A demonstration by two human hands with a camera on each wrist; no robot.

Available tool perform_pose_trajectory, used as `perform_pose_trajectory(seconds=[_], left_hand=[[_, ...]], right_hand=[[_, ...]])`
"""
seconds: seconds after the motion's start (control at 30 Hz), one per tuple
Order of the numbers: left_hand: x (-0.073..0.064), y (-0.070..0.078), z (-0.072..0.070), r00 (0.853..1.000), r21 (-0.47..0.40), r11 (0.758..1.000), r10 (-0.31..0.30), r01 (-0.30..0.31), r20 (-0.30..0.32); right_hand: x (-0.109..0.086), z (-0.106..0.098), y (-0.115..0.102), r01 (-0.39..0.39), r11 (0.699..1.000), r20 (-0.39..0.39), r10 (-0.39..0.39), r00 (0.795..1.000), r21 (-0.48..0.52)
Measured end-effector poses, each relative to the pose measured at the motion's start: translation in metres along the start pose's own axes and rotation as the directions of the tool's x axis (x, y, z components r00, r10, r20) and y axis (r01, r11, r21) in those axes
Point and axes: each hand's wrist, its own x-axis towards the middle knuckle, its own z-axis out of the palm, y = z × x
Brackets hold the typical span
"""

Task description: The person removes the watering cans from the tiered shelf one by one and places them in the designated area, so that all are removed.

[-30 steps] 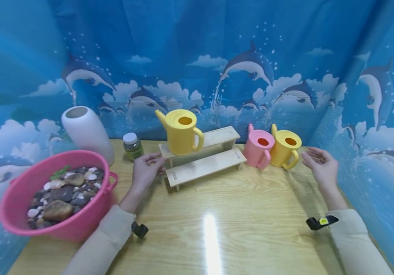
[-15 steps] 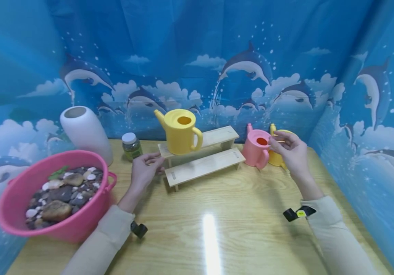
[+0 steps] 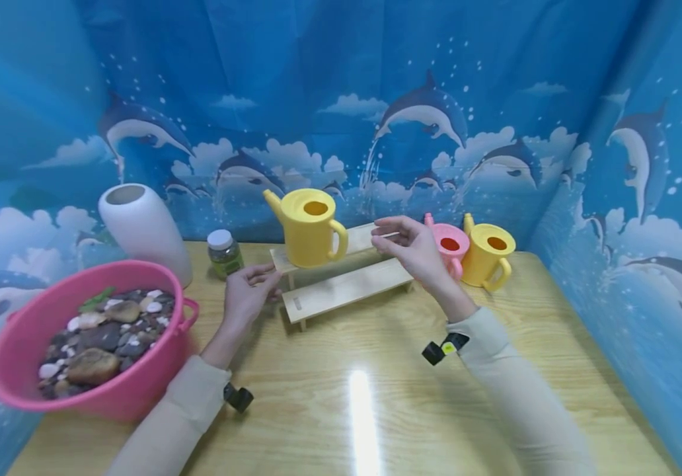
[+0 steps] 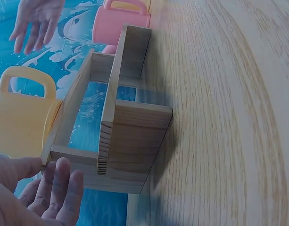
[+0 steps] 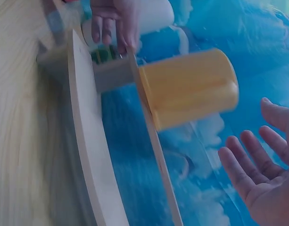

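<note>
Just left of the right hand (image 3: pixel 410 250), its fingers loosely extended and holding nothing, the yellow watering can (image 3: pixel 307 233) stands upright on the upper wooden step (image 3: pixel 360 239), handle (image 3: pixel 344 239) toward that hand. The left hand (image 3: pixel 247 294) pinches the step's left end.

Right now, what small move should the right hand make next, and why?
Probably a short reach leftward to the handle of the yellow can on the upper shelf: the right hand is empty, that handle points toward it, and the left hand pinches the shelf's end, which may steady it.
</note>
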Motion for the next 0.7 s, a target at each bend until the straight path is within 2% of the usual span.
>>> perform_pose_trajectory(seconds=[0.17, 0.3, 0.43, 0.7], left_hand=[[0.0, -0.001, 0.0, 1.0, -0.001, 1.0, -0.002, 0.002, -0.001], [0.0, -0.001, -0.001, 1.0, -0.006, 1.0, -0.011, 0.011, -0.006], [-0.001, -0.001, -0.001, 1.0, -0.004, 1.0, -0.01, 0.01, -0.006], [0.0, 0.0, -0.001, 1.0, 0.002, 1.0, 0.004, -0.004, 0.002]], right_hand=[[0.012, 0.028, -0.001, 0.001, 1.0, 0.063, 0.001, 0.998, -0.029], [0.018, 0.043, 0.001, -0.011, 1.0, 0.099, 0.011, 0.995, -0.007], [0.02, 0.052, 0.003, -0.045, 0.999, 0.111, 0.042, 0.993, 0.028], [0.022, 0.059, 0.002, -0.06, 0.998, 0.114, 0.059, 0.992, 0.009]])
